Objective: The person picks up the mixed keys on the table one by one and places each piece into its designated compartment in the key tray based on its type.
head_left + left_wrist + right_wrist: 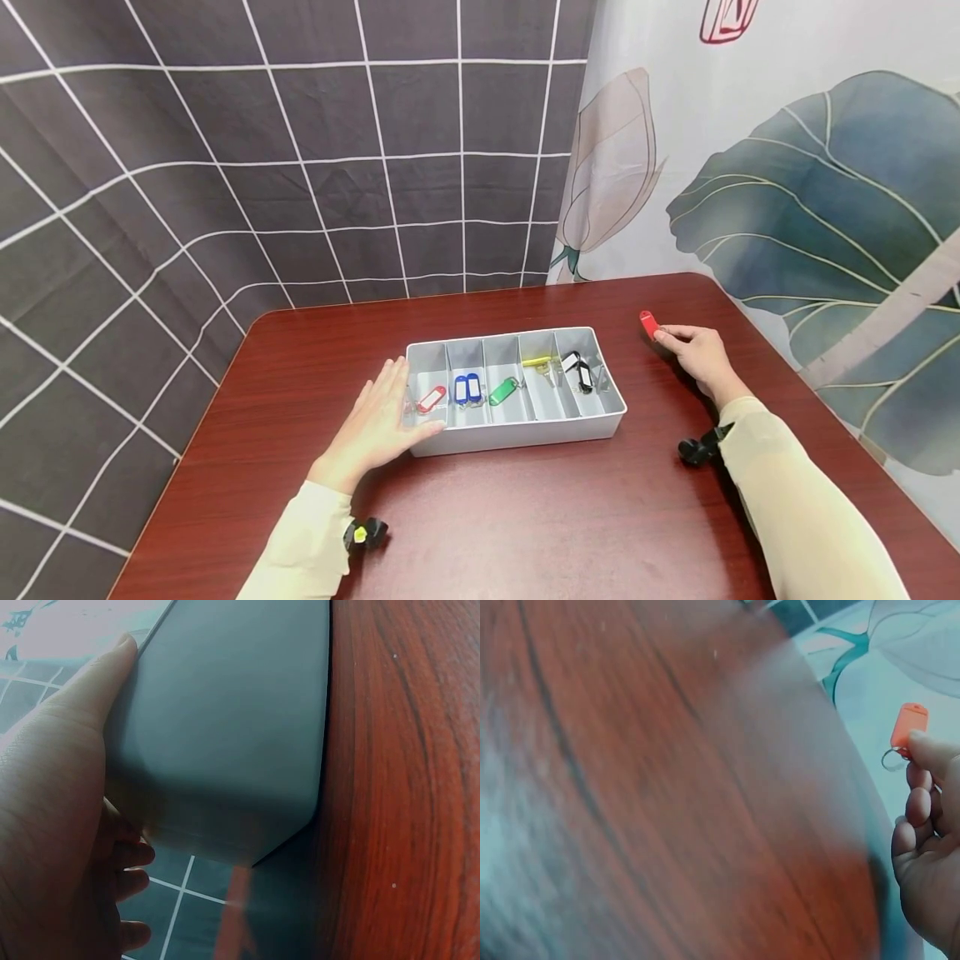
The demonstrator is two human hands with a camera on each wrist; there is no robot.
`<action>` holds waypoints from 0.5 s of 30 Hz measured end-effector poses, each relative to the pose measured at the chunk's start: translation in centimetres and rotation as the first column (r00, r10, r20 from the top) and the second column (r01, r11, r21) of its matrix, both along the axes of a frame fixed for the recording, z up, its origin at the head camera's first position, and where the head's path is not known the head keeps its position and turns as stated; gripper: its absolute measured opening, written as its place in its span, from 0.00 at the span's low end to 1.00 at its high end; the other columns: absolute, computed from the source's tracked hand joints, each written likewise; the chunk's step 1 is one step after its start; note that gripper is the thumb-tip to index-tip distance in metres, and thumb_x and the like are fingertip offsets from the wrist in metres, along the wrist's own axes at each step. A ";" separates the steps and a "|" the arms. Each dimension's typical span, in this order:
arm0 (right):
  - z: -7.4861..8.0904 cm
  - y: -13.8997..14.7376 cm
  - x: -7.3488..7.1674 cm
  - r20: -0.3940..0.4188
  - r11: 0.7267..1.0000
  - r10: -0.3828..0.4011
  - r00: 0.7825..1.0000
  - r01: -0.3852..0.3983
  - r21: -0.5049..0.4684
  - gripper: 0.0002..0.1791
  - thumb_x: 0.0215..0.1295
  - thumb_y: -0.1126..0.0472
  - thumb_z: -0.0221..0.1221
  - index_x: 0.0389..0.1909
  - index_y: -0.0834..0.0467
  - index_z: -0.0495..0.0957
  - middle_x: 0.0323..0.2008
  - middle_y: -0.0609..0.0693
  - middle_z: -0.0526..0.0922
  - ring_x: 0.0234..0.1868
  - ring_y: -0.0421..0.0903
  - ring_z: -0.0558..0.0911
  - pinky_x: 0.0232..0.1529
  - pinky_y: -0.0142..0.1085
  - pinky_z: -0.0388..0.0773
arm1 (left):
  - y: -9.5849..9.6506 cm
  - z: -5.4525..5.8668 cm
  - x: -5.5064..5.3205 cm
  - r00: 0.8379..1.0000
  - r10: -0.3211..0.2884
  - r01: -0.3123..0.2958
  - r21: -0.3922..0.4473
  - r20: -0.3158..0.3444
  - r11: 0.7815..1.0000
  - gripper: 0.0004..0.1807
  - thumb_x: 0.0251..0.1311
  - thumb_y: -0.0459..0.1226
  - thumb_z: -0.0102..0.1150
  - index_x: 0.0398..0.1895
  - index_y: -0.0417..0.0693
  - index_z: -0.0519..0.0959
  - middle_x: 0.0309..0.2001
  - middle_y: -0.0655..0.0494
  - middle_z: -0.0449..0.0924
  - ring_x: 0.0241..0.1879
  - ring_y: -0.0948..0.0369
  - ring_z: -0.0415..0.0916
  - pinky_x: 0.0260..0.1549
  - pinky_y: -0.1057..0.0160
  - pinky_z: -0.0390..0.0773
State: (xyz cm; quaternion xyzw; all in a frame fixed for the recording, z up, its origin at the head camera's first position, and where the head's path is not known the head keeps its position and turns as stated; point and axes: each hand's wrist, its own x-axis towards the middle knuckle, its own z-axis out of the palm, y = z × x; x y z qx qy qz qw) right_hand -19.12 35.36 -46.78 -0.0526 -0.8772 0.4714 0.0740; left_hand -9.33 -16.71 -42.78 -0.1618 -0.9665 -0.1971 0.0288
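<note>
Between thumb and fingertips, my right hand (701, 357) pinches a red key tag (648, 323), raised off to the right of a grey divided tray (517, 435). A metal ring (893, 759) hangs from that tag in the right wrist view. My left hand (378, 417) rests against the tray's left end with its fingers fairly straight, the thumb (101, 679) along the front rim. The leftmost compartment has a red-edged key tag (431, 399). Rightward, one compartment each, lie two blue tags (467, 389), a green tag (502, 392), a yellow tag (537, 362) and black tags (584, 377).
The tray stands on a reddish-brown wooden table (525, 517). A dark grid-patterned curtain (315, 125) hangs behind and to the left. Another curtain with large leaves (817, 192) is on the right. Black wrist cameras (701, 448) sit at both cuffs.
</note>
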 end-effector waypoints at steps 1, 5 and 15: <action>0.1 -0.1 0.0 -0.010 1.000 -0.001 1.000 0.001 -0.013 0.30 0.62 0.45 0.62 0.54 0.66 0.79 0.47 0.58 0.81 0.46 0.46 0.72 0.38 0.25 0.72 | 0.0 0.0 0.0 1.000 0.000 0.000 0.001 0.000 1.000 0.65 0.46 0.77 0.47 0.76 0.40 0.46 0.75 0.45 0.48 0.75 0.50 0.41 0.68 0.43 0.49; 0.9 -0.6 0.0 -0.035 0.998 -0.001 0.999 0.000 -0.055 0.31 0.61 0.44 0.63 0.55 0.65 0.79 0.44 0.49 0.82 0.43 0.43 0.72 0.36 0.25 0.73 | 0.0 0.0 0.0 1.000 0.002 -0.002 0.006 0.000 1.000 0.66 0.45 0.77 0.46 0.76 0.41 0.46 0.75 0.46 0.48 0.75 0.50 0.40 0.68 0.43 0.49; 3.6 -3.0 0.3 -0.064 0.996 0.017 0.998 -0.022 -0.084 0.31 0.60 0.44 0.63 0.56 0.64 0.78 0.45 0.51 0.82 0.42 0.44 0.73 0.36 0.27 0.73 | 0.0 0.0 0.1 1.000 0.002 -0.002 0.012 0.000 1.000 0.65 0.45 0.77 0.47 0.76 0.41 0.46 0.75 0.45 0.48 0.75 0.51 0.40 0.68 0.42 0.49</action>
